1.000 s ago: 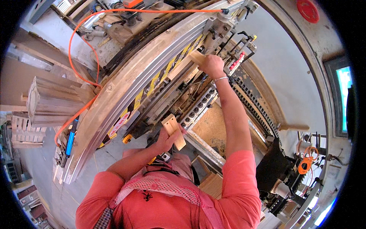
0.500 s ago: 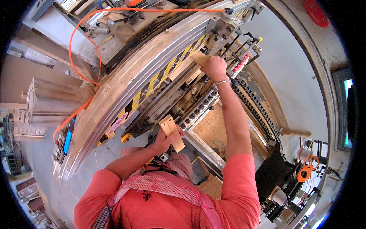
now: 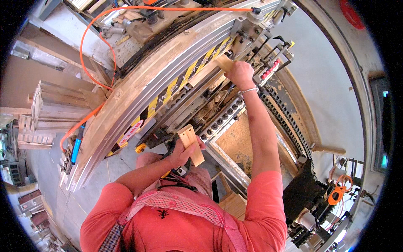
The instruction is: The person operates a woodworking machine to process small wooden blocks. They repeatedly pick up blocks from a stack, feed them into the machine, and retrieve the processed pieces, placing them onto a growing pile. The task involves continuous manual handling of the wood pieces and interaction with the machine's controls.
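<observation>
The small wooden block (image 3: 191,145) is sitting in the grip of the left hand (image 3: 181,154), fingers wrapping around its lower half, close to the person's chest and just in front of the long woodworking machine (image 3: 176,75). The right hand (image 3: 240,74) is reaching far out over that machine, closing on the end of a second wooden piece (image 3: 222,63) lying against its yellow-and-black striped rail (image 3: 184,77). An orange hose (image 3: 90,50) is looping over the machine's far side, left of the rail.
</observation>
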Demonstrator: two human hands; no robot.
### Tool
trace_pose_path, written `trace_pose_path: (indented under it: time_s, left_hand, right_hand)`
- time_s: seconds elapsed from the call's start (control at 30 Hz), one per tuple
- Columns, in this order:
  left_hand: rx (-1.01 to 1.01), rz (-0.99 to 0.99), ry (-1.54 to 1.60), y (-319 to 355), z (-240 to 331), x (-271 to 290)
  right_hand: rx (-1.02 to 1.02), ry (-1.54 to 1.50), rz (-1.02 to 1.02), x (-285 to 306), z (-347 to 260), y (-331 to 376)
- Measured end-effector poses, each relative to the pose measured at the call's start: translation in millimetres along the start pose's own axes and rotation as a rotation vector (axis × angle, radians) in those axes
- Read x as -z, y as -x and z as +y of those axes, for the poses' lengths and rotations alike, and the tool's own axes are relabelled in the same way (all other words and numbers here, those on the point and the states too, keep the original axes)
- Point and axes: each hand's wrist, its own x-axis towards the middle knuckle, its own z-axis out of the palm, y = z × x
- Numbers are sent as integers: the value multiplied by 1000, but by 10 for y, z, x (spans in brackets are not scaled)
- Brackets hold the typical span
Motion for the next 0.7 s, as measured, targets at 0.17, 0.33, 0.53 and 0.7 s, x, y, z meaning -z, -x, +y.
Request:
trace_pose_path:
  time_s: [0.17,0.33,0.53,0.7]
  left_hand:
    - [-28,-48,-60,-25,63,21]
    - [92,-5,-57,23,-39,22]
    - [206,-8,149,-52,-5,116]
    - [342,-14,294,-88,212,183]
  right_hand:
    - [-40,-25,7,-32,-14,1]
    - [15,6,-4,-13,-54,4]
    - [30,96,-4,38,-96,37]
    - [31,151,-59,48,-101,55]
